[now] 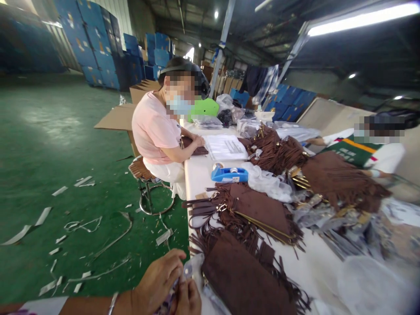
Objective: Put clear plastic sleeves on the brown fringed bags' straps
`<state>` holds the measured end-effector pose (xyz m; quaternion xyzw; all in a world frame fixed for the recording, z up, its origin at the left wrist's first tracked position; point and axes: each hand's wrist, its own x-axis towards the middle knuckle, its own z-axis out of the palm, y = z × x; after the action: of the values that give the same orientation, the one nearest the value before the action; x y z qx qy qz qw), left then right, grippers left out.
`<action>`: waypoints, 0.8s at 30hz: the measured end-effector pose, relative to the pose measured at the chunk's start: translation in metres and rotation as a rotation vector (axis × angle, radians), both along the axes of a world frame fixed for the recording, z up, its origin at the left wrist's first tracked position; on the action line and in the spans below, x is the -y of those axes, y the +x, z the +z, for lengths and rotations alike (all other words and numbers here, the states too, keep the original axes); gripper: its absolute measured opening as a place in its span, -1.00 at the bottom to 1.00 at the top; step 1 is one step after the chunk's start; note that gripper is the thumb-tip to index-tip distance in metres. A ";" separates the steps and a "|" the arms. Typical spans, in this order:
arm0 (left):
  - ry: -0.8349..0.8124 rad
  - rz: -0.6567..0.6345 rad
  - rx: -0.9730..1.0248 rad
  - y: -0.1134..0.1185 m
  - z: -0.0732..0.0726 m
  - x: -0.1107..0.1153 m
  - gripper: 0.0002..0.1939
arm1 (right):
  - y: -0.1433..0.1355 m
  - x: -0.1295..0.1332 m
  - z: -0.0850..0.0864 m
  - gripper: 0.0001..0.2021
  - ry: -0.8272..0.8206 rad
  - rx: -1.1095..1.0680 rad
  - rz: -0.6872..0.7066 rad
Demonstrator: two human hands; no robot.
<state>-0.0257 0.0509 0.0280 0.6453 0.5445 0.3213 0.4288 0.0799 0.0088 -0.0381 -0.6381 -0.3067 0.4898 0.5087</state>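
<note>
At the bottom, my left hand (157, 278), with a bracelet at its wrist, is closed, its fingers bent at a small piece of clear plastic (189, 267). My right hand (188, 298) is beside it, thumb and fingers pinching the same plastic. What lies between the palms is partly hidden. Just right of my hands, a dark brown fringed bag (243, 275) lies flat on the white table (200, 175). Beyond it is another brown fringed bag (259, 203) with a gold zip and a metal clasp.
A blue tape dispenser (229, 174) stands near the table's left edge. A co-worker in pink (157, 127) sits beyond; another in green and white (354, 151) is at right. Brown bags (341, 179) and clear plastic (269, 181) are heaped between. Scraps (42, 216) litter the green floor.
</note>
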 end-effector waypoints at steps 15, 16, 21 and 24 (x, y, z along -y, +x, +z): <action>-0.655 -0.170 0.185 -0.019 -0.019 -0.015 -0.69 | 0.017 0.017 0.037 -0.69 0.076 0.504 0.377; -0.661 -0.190 0.168 -0.019 -0.020 -0.015 -0.68 | 0.029 0.022 0.044 -0.72 0.073 0.522 0.403; -0.661 -0.252 0.159 -0.017 -0.029 -0.019 -0.69 | 0.146 0.034 0.078 -0.50 0.021 1.004 0.077; -0.660 -0.253 0.160 -0.014 -0.041 -0.023 -0.74 | 0.211 0.030 0.076 -0.34 -0.220 1.411 -0.001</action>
<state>-0.0392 0.0738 -0.0127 0.5071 0.4997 0.1218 0.6917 0.2908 -0.0216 0.0375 -0.8506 -0.5113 -0.0118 0.1220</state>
